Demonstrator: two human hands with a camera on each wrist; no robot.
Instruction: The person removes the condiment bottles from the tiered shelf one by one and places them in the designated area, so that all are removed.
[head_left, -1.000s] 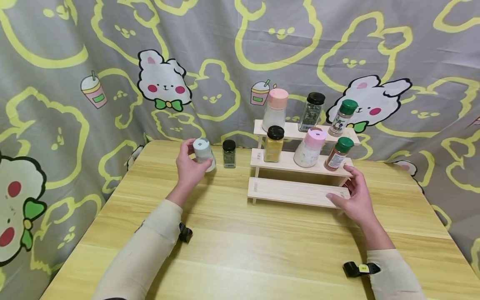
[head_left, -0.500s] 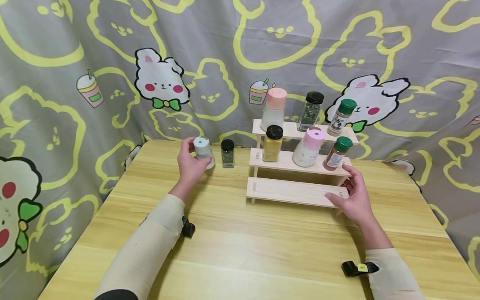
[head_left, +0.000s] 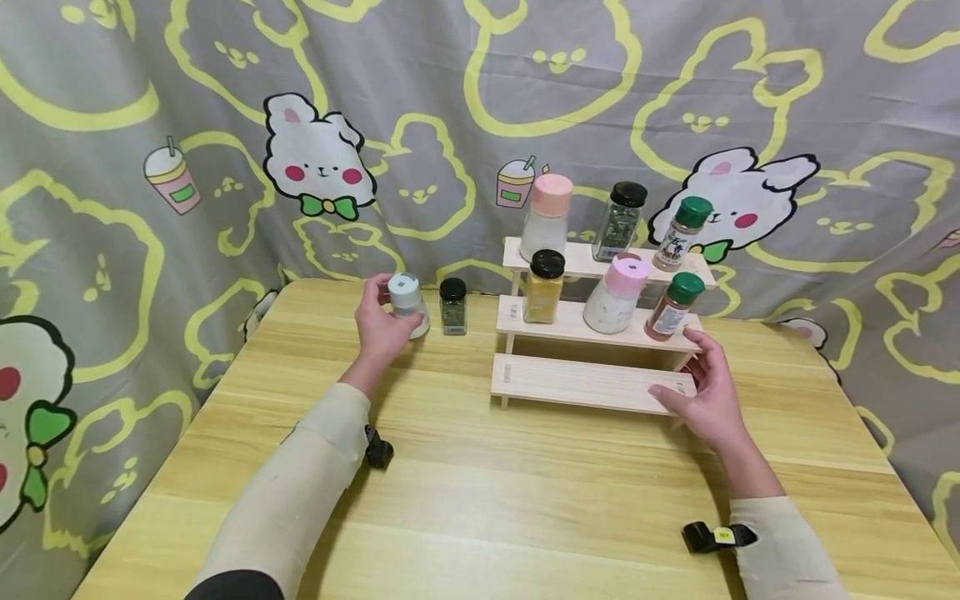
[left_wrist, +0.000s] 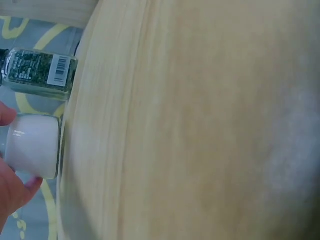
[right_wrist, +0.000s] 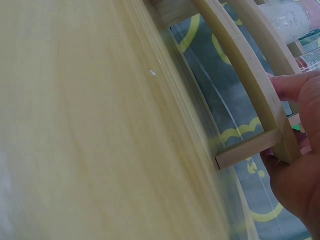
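Observation:
My left hand (head_left: 382,321) grips a glass shaker jar (head_left: 406,292) with a pale blue-grey cap, thumb and fingers around its sides. White contents fill the jar (left_wrist: 35,145) in the left wrist view, its base at or very near the tabletop. Just right of it stands a black-capped jar of green herbs (head_left: 453,308). My right hand (head_left: 712,396) holds the right end of a three-tier wooden shelf (head_left: 585,383), the thumb on the lowest tier and other fingers partly hidden behind the side. In the right wrist view, that hand (right_wrist: 305,145) wraps the shelf's end.
On the middle tier are a yellow spice jar (head_left: 544,292), a pink-capped shaker (head_left: 611,304) and a green-capped red spice bottle (head_left: 669,317). The top tier bears a peach-capped shaker (head_left: 545,225), a black-capped herb jar (head_left: 618,225) and a green-capped bottle (head_left: 678,242). A patterned curtain (head_left: 427,83) hangs behind.
My left hand and the shaker jar have shifted very slightly toward the herb jar. The right hand keeps its hold on the shelf; the head view has drifted a little.

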